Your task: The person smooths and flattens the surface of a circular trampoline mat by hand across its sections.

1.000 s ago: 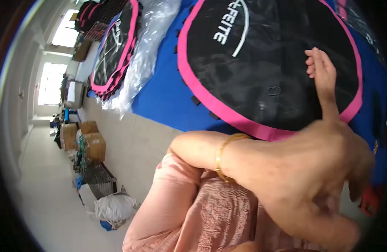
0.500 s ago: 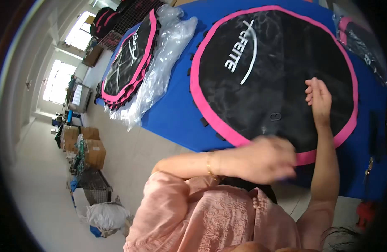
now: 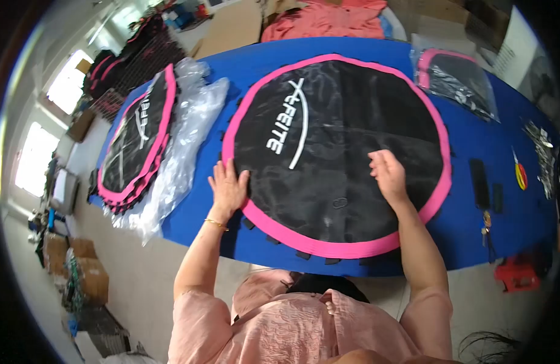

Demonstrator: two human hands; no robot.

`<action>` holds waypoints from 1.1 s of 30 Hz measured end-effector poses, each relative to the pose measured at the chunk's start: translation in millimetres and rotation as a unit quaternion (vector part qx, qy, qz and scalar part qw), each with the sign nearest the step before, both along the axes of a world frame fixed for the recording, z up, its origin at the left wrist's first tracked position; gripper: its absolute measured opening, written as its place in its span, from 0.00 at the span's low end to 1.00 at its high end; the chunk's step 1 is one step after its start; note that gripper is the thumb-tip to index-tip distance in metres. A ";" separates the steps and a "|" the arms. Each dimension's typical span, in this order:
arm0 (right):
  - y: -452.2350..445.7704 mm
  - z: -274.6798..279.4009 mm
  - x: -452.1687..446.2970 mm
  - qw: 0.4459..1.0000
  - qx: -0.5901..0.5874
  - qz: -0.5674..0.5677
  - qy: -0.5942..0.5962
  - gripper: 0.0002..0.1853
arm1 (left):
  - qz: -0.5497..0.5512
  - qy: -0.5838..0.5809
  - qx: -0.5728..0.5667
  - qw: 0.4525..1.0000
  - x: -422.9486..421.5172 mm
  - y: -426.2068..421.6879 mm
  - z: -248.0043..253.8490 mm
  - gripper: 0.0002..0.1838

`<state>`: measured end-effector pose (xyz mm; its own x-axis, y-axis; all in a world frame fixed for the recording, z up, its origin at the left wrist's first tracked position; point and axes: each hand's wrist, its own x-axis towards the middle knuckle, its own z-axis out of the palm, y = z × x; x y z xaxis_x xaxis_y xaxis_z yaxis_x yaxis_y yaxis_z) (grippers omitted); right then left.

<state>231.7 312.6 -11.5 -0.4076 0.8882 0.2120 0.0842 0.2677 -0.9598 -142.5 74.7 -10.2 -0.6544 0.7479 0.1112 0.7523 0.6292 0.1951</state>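
A round black mat [image 3: 346,139] with a pink rim and white lettering lies flat on the blue table [image 3: 198,224]. My left hand [image 3: 228,189] rests with spread fingers at the mat's left edge, touching the pink rim and holding nothing. Over the right half of the mat is my right hand [image 3: 387,176], its fingers curled together; whether anything small is inside them is hidden. Black tabs stick out from under the rim along the near side.
Left are a folded pink-rimmed mat [image 3: 134,139] and clear plastic [image 3: 192,136]. A bagged mat [image 3: 456,79] lies back right. Nearer right are a black phone-like object [image 3: 479,183], keys [image 3: 487,225] and red-yellow snips [image 3: 520,175]. Pink cloth [image 3: 328,21] is beyond the table.
My left hand has moved from near my face down to the mat's left rim and spread its fingers. My right hand stays curled over the mat. The view now takes in the whole mat.
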 end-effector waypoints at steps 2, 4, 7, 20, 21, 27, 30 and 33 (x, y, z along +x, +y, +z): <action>1.6 4.3 5.9 0.999 0.001 0.036 -0.007 0.11 | -0.014 -0.007 -0.003 1.000 -8.7 3.9 1.2 0.44; 2.2 16.0 18.1 0.991 0.120 -0.008 -0.054 0.11 | -0.024 -0.007 -0.008 1.000 -12.9 8.6 7.6 0.44; 13.0 42.4 53.2 0.920 0.316 -0.103 -0.206 0.12 | -0.042 0.005 -0.005 0.999 -32.0 17.7 2.7 0.44; -44.5 18.2 108.7 0.789 0.205 -0.131 -0.564 0.33 | -0.084 0.044 -0.010 0.995 -85.5 56.0 9.4 0.44; -54.9 20.4 105.6 0.786 0.200 -0.138 -0.568 0.33 | -0.081 0.039 -0.015 0.996 -85.5 57.2 10.4 0.44; -97.1 19.6 96.8 0.767 0.199 -0.152 -0.590 0.33 | -0.050 0.094 -0.027 0.994 -91.5 65.1 12.3 0.41; -113.8 14.7 92.0 0.751 0.203 -0.182 -0.601 0.32 | -0.058 0.110 -0.014 0.992 -98.1 65.4 8.8 0.39; -111.6 22.7 89.0 0.720 0.238 -0.145 -0.636 0.31 | -0.058 0.124 0.002 0.991 -84.9 56.7 16.4 0.37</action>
